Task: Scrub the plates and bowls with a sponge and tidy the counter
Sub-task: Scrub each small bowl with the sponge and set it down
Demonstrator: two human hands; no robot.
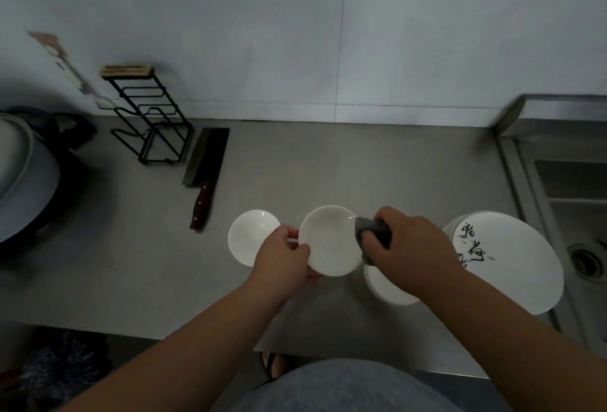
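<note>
One steel counter, tiled wall behind, left grip holding bowl, right grip clutching sponge

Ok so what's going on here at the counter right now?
A person is washing dishes by hand at a steel counter. The left hand grips a small white bowl by its rim, while the right hand presses a grey sponge against the bowl's opposite edge. A second bowl sits on the counter to the left, a third bowl lies below the right hand, and a stack of plates waits beside the sink.
</note>
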